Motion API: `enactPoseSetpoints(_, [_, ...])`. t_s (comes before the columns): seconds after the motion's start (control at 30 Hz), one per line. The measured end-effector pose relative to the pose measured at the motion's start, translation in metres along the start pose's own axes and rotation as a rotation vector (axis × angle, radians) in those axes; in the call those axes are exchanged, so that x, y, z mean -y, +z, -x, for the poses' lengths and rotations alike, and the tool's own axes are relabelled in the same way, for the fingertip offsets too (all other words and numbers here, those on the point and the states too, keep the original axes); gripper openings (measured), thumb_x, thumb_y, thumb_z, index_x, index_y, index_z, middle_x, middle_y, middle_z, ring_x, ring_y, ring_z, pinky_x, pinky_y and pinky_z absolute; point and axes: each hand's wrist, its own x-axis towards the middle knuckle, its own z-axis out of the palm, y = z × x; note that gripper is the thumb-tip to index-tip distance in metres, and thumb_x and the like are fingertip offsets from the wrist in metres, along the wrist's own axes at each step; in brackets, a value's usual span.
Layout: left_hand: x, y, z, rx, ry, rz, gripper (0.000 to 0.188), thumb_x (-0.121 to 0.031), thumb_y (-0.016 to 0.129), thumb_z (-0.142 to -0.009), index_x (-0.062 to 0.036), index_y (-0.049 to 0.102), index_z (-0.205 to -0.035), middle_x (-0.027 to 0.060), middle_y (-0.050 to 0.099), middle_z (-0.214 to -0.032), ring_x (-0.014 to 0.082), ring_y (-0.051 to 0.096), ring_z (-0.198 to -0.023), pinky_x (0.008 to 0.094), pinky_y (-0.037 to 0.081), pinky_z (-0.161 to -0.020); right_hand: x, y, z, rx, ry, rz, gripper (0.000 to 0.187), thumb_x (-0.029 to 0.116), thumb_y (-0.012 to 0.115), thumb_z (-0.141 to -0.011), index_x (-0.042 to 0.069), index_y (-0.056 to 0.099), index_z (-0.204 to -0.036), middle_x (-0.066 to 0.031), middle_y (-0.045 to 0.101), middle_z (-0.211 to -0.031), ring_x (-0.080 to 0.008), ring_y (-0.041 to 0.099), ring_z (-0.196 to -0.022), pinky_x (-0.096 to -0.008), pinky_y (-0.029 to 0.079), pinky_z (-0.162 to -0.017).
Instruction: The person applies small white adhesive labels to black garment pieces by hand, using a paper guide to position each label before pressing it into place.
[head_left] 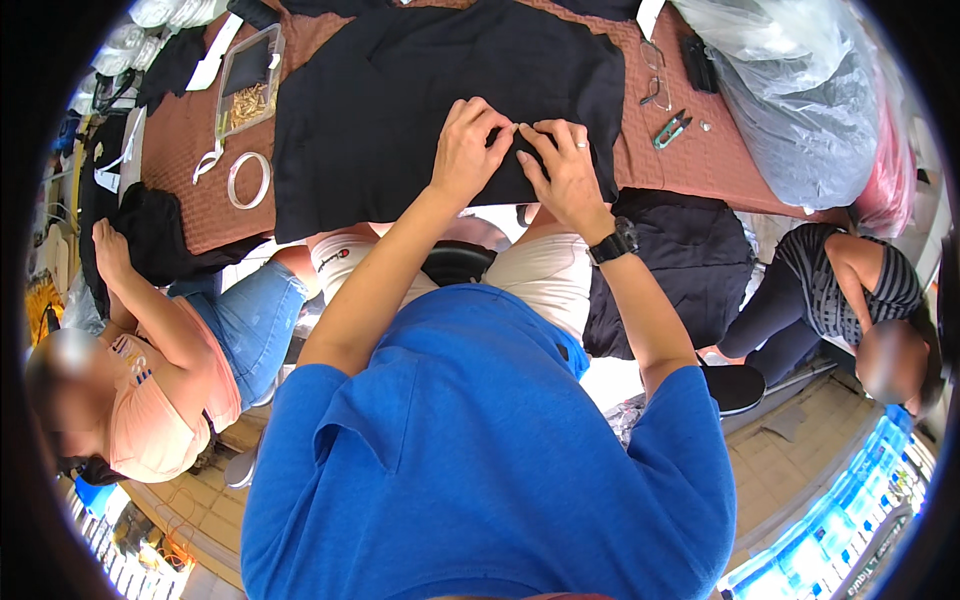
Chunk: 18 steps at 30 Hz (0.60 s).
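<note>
A large piece of black cloth (380, 110) lies spread over the table in front of me, its near edge hanging over my lap. On its right part, my left hand (468, 148) is closed in a pinch. Close against it, my right hand (562, 165) has its index fingertip touching the left fingertips and its thumb bent lower down on the cloth. Whatever is between the fingertips is too small to make out. A dark watch is on my right wrist.
Left of the cloth are a clear box (248, 90) of small gold-coloured pieces and a white tape roll (249, 180). Green thread snips (672, 129), glasses (655, 75) and big plastic bags (790, 100) lie right. People sit on both sides. Black fabric (670, 260) is beside my right leg.
</note>
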Motion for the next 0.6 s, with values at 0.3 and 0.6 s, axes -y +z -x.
enactPoseSetpoints(0.3, [0.012, -0.077, 0.006, -0.198, -0.271, 0.185, 0.019, -0.007, 0.060, -0.099, -0.0027, 0.066, -0.117, 0.0095, 0.064, -0.103, 0.0179, 0.065, -0.092, 0.0298, 0.052, -0.080, -0.028, -0.039, 0.018, -0.221, 0.275, 0.046, 0.031, 0.008, 0.070, -0.090, 0.000, 0.064, -0.119, -0.0153, 0.063, -0.106, -0.0302, 0.060, -0.099, -0.0399, 0.050, -0.084])
enactPoseSetpoints(0.6, [0.001, -0.088, 0.021, -0.127, -0.192, 0.011, 0.020, -0.003, 0.065, -0.094, -0.0022, 0.068, -0.113, 0.0102, 0.065, -0.106, 0.0200, 0.065, -0.094, 0.0309, 0.052, -0.085, -0.023, -0.025, 0.030, -0.192, 0.371, 0.017, 0.021, 0.006, 0.070, -0.087, -0.003, 0.067, -0.106, -0.0160, 0.061, -0.091, -0.0339, 0.060, -0.087, -0.0438, 0.048, -0.078])
